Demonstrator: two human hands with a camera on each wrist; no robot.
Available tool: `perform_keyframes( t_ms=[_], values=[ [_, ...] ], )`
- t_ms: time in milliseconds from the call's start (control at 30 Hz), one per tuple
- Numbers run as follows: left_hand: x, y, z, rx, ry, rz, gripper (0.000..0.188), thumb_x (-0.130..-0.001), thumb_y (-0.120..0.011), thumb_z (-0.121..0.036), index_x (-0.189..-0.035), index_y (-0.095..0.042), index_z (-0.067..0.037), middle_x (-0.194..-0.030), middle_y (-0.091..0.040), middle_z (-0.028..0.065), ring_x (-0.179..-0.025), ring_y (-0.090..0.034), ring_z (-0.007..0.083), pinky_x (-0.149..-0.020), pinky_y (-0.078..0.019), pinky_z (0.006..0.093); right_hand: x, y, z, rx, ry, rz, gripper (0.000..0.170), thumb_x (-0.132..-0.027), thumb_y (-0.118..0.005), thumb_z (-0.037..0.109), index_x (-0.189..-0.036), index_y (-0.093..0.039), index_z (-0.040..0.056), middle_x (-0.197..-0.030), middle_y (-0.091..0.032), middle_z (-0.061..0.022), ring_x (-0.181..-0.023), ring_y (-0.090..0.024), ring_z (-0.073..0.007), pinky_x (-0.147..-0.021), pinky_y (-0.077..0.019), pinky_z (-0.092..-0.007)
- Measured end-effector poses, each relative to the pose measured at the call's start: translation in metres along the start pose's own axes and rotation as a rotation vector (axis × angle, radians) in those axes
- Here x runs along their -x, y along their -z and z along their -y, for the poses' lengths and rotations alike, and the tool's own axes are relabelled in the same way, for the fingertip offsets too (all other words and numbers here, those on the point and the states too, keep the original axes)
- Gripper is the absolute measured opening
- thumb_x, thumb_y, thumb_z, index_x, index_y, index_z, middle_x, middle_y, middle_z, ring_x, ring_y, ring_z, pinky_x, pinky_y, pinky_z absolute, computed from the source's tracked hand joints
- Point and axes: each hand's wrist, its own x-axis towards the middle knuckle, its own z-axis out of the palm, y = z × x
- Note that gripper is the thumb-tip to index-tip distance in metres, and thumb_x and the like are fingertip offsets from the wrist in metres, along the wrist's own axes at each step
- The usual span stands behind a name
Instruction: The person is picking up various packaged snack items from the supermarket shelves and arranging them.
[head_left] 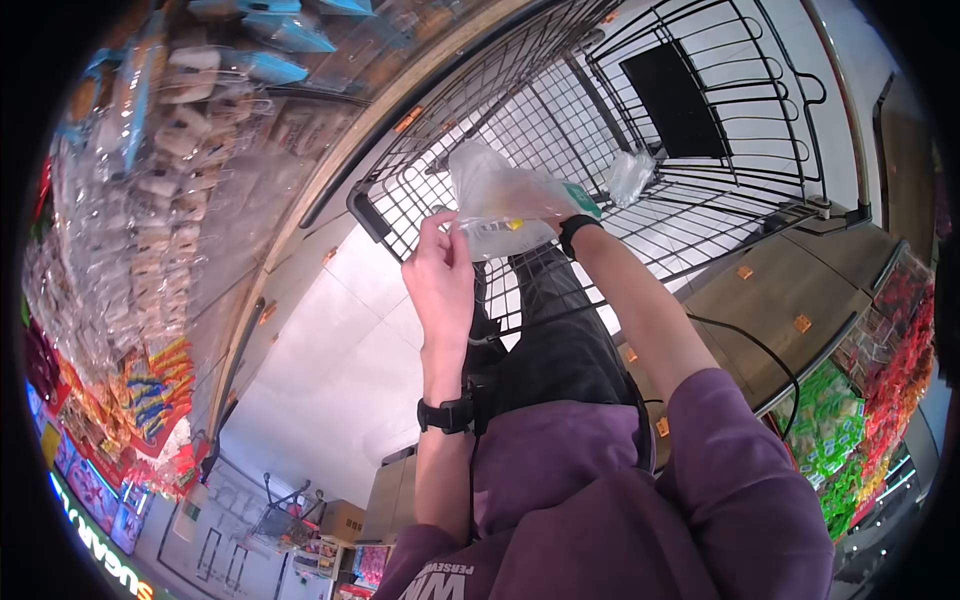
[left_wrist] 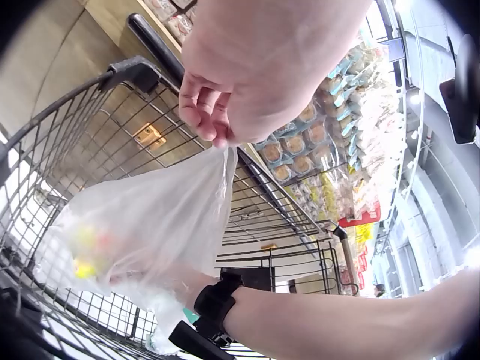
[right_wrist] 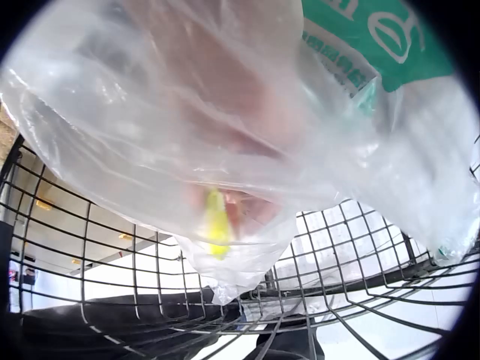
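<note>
A clear plastic bag [head_left: 485, 185] with a green print hangs over the cart basket. My left hand [head_left: 440, 262] pinches its upper edge between thumb and fingers, as the left wrist view shows, with the hand [left_wrist: 251, 75] above the bag [left_wrist: 161, 206]. My right hand [head_left: 548, 205] is inside the bag up to the wrist and shows blurred through the plastic. In the right wrist view the right hand [right_wrist: 232, 97] holds a small yellow and reddish item [right_wrist: 217, 229] at its fingertips, low in the bag [right_wrist: 97, 150].
The black wire cart [head_left: 690, 215] surrounds the work. Another crumpled clear bag [head_left: 632, 178] lies in it. Shelves of packaged goods [head_left: 185, 190] stand at the left, with red and green packets [head_left: 830, 420] at the right. A dark cable [head_left: 770, 355] hangs by the right arm.
</note>
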Motion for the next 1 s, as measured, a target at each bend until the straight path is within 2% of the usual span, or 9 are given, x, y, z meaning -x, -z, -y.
perform_keyframes(
  t_ms=[133, 233, 300, 367, 500, 567, 667, 833, 1000],
  values=[
    [0.008, -0.005, -0.005, -0.002, 0.017, 0.046, 0.011, -0.093, -0.064, -0.005, -0.103, -0.064, -0.002, -0.057, -0.055, 0.0104, -0.049, -0.055, 0.0246, -0.052, -0.0445, 0.0377, -0.016, -0.042, -0.047, -0.030, 0.259, -0.185, 0.037, -0.086, -0.068, 0.032, -0.114, -0.070, 0.0090, -0.112, -0.072, -0.0129, -0.106, -0.068, -0.0297, -0.090, -0.0521, -0.0385],
    [0.013, -0.011, 0.004, -0.018, 0.008, 0.033, 0.011, -0.093, -0.064, -0.005, -0.103, -0.064, -0.002, -0.058, -0.058, 0.0121, -0.051, -0.058, 0.0288, -0.053, -0.0453, 0.0399, 0.003, -0.020, -0.035, -0.467, 0.002, -0.006, 0.034, -0.087, -0.067, 0.034, -0.110, -0.072, 0.0096, -0.107, -0.073, -0.0132, -0.103, -0.068, -0.0309, -0.087, -0.0526, -0.0395],
    [0.015, -0.011, 0.013, -0.030, 0.015, 0.036, 0.011, -0.092, -0.064, -0.007, -0.103, -0.064, -0.002, -0.060, -0.060, 0.0134, -0.053, -0.061, 0.0314, -0.054, -0.0460, 0.0416, -0.005, -0.010, -0.033, -0.165, 0.183, 0.053, 0.033, -0.087, -0.071, 0.025, -0.116, -0.068, 0.0094, -0.110, -0.071, -0.0112, -0.100, -0.068, -0.0285, -0.086, -0.0514, -0.0377],
    [0.019, -0.006, 0.020, -0.050, 0.012, 0.037, 0.012, -0.092, -0.065, -0.008, -0.102, -0.064, -0.002, -0.059, -0.060, 0.0136, -0.054, -0.061, 0.0313, -0.054, -0.0464, 0.0413, 0.009, 0.030, 0.009, -0.193, -0.091, 0.274, 0.034, -0.088, -0.070, 0.026, -0.116, -0.067, 0.0058, -0.116, -0.068, -0.0138, -0.104, -0.066, -0.0288, -0.087, -0.0510, -0.0369],
    [0.029, 0.021, 0.027, -0.002, -0.085, 0.013, 0.015, -0.091, -0.067, -0.008, -0.105, -0.067, -0.001, -0.062, -0.063, 0.0084, -0.049, -0.057, 0.0167, -0.050, -0.0453, 0.0309, 0.050, 0.047, 0.013, -0.426, 0.201, 0.069, 0.039, -0.093, -0.068, 0.022, -0.124, -0.058, 0.0013, -0.117, -0.066, -0.0141, -0.105, -0.065, -0.0233, -0.087, -0.0512, -0.0354],
    [0.038, 0.042, 0.015, 0.020, -0.084, 0.014, 0.015, -0.090, -0.068, -0.010, -0.102, -0.069, -0.002, -0.077, -0.069, 0.0104, -0.068, -0.065, 0.0201, -0.062, -0.0511, 0.0324, 0.075, 0.066, 0.022, -0.790, 0.077, 0.242, 0.037, -0.094, -0.067, 0.021, -0.122, -0.054, 0.0007, -0.112, -0.066, -0.0142, -0.099, -0.065, -0.0215, -0.087, -0.0511, -0.0355],
    [0.049, 0.064, -0.006, 0.069, -0.125, -0.011, 0.012, -0.089, -0.070, -0.011, -0.096, -0.071, -0.001, -0.094, -0.071, 0.0116, -0.095, -0.065, 0.0264, -0.076, -0.0528, 0.0373, 0.112, 0.097, 0.042, -0.686, 0.134, 0.218, 0.032, -0.096, -0.066, 0.017, -0.121, -0.051, 0.0041, -0.111, -0.064, -0.0102, -0.103, -0.059, -0.0135, -0.090, -0.0480, -0.0301],
    [0.076, 0.080, -0.042, 0.373, -0.220, 0.178, 0.035, -0.087, -0.078, -0.020, -0.113, -0.066, 0.002, -0.094, -0.071, 0.0098, -0.090, -0.067, 0.0155, -0.080, -0.0545, 0.0311, 0.180, 0.115, 0.112, -1.077, 0.166, 0.072, 0.030, -0.096, -0.067, 0.010, -0.120, -0.050, 0.0051, -0.115, -0.063, -0.0052, -0.107, -0.058, -0.0123, -0.092, -0.0465, -0.0292],
    [0.093, 0.110, -0.039, 0.508, -0.044, 0.307, 0.024, -0.085, -0.080, -0.014, -0.103, -0.068, -0.002, -0.085, -0.070, 0.0005, -0.077, -0.061, 0.0053, -0.070, -0.0488, 0.0228, 0.202, 0.096, 0.175, -1.136, 0.183, -0.038, 0.032, -0.092, -0.072, 0.011, -0.116, -0.052, 0.0088, -0.112, -0.062, -0.0013, -0.104, -0.058, -0.0108, -0.093, -0.0455, -0.0278]
  ],
)
